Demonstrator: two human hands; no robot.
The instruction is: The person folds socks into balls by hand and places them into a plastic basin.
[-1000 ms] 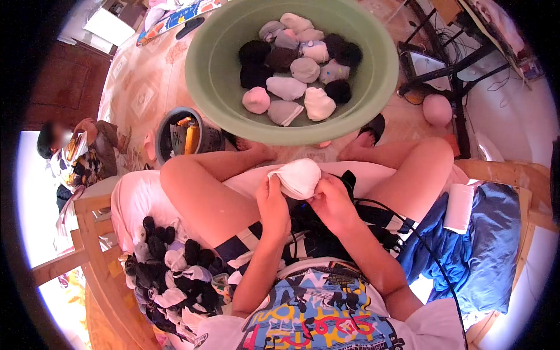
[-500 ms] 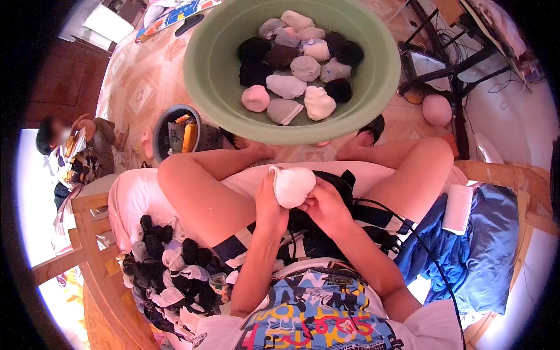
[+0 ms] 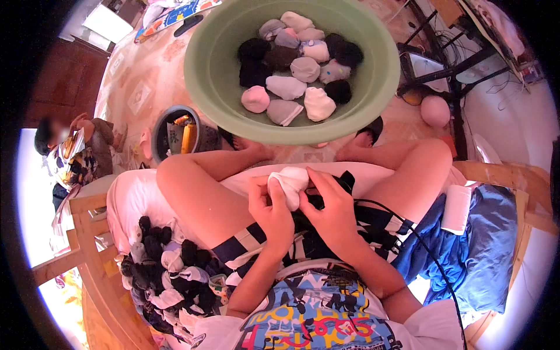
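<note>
A white sock (image 3: pixel 290 182), bunched into a ball, is held above my lap between both hands. My left hand (image 3: pixel 269 204) closes round its left side, thumb pressed into the fabric. On the other side my right hand (image 3: pixel 326 201) pinches the sock's edge with thumb and fingertips. Beyond my knees, a large green basin (image 3: pixel 201 99) holds several balled socks in white, grey, pink and black; a pink balled sock (image 3: pixel 255 99) lies near its front left. To my left is a heap of loose socks (image 3: pixel 169 268), mostly black, grey and white.
A grey bin (image 3: pixel 202 131) with yellow packaging stands left of the basin. Another person (image 3: pixel 76 151) sits at the far left. Wooden rails (image 3: pixel 87 274) flank me, and blue cloth (image 3: pixel 490 251) with a white roll (image 3: pixel 457 210) lies right. A black cable (image 3: pixel 423 242) crosses my right side.
Both hands have shifted their hold on the white sock and turned it. It now looks smaller and more folded, with the left thumb pushed into it. The basin's contents look the same.
</note>
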